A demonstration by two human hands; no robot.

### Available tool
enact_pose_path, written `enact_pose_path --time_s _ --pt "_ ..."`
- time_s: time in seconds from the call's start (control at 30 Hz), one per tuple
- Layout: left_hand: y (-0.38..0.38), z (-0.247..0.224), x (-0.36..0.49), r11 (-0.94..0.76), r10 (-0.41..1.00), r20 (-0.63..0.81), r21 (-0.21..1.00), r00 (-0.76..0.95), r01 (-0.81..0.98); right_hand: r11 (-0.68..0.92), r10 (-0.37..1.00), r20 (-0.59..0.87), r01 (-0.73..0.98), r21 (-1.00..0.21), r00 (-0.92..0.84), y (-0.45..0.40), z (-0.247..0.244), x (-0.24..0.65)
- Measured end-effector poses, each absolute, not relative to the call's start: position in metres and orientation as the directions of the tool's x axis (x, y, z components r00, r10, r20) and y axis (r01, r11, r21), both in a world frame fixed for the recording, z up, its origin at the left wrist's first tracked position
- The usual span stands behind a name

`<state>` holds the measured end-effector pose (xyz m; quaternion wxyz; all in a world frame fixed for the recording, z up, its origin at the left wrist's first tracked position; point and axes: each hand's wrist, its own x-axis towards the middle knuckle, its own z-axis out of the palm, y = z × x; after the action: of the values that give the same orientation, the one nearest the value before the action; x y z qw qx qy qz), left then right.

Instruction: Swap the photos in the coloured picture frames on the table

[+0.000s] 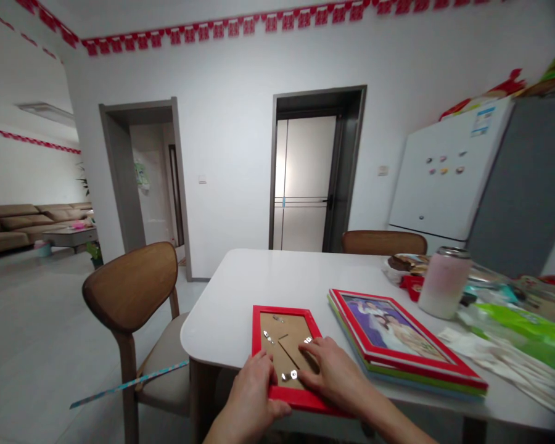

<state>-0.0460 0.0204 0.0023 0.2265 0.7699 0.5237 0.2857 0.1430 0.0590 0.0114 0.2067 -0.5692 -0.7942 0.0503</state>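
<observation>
A red picture frame [256,327] lies face down at the front edge of the white table, its brown backing board [284,351] facing up with small metal clips near its sides. My left hand [254,385] grips the frame's lower left corner, fingers on top and thumb along the bottom edge. On the right side, my right hand [326,370] rests over the frame's edge and backing, its fingers bent and spread apart, near a metal clip. Just right of it sits a stack of larger frames [407,370], topped by a red-edged photo [393,327].
A pink and white bottle [445,283], green plastic packaging [527,327] and white cloth [499,351] crowd the right of the white table [259,271]. Wooden chairs stand at the left [136,290] and far side [383,241]. A fridge [448,172] stands behind.
</observation>
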Motion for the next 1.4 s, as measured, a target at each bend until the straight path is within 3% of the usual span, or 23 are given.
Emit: enact_pose_path --time_s 0.23,0.43,0.6,0.73,0.9,1.13,1.2,1.27,1.4 --pt "0.023 0.002 -0.043 -0.322 0.944 0.194 0.726 0.268 0.608 0.321 0.936 0.281 0.838 -0.441 -0.210 0.058 0.028 0.138" --pt "0.043 0.002 -0.048 -0.281 0.957 0.290 0.927 0.002 0.250 0.372 0.918 0.316 0.796 -0.478 -0.239 0.054 0.058 0.117" --pt "0.066 -0.005 -0.083 -0.183 0.960 0.180 0.983 -0.215 0.006 0.435 0.892 0.373 0.717 -0.545 -0.258 0.059 0.048 0.106" --pt "0.074 -0.013 -0.121 -0.095 0.961 0.097 0.995 -0.260 0.021 0.332 0.909 0.382 0.845 -0.418 -0.168 0.067 0.027 0.135" --pt "0.075 -0.012 -0.147 -0.027 0.960 0.061 0.992 -0.275 0.125 0.152 0.965 0.249 0.950 -0.274 -0.083 0.069 0.008 0.161" --pt "0.075 -0.005 -0.161 0.006 0.956 0.135 0.878 -0.261 0.478 0.058 0.985 0.171 0.962 -0.266 -0.012 0.075 0.005 0.157" --pt "0.073 -0.002 -0.164 0.012 0.948 0.173 0.819 -0.266 0.574 0.044 0.983 0.183 0.945 -0.325 0.017 0.078 0.006 0.158" --pt "0.070 0.002 -0.162 0.001 0.937 0.225 0.764 -0.268 0.645 0.045 0.982 0.181 0.885 -0.463 0.045 0.079 0.009 0.159" --pt "0.058 0.007 -0.128 -0.088 0.915 0.339 0.696 -0.219 0.713 -0.043 0.999 -0.025 0.476 -0.878 0.044 0.072 0.021 0.156"
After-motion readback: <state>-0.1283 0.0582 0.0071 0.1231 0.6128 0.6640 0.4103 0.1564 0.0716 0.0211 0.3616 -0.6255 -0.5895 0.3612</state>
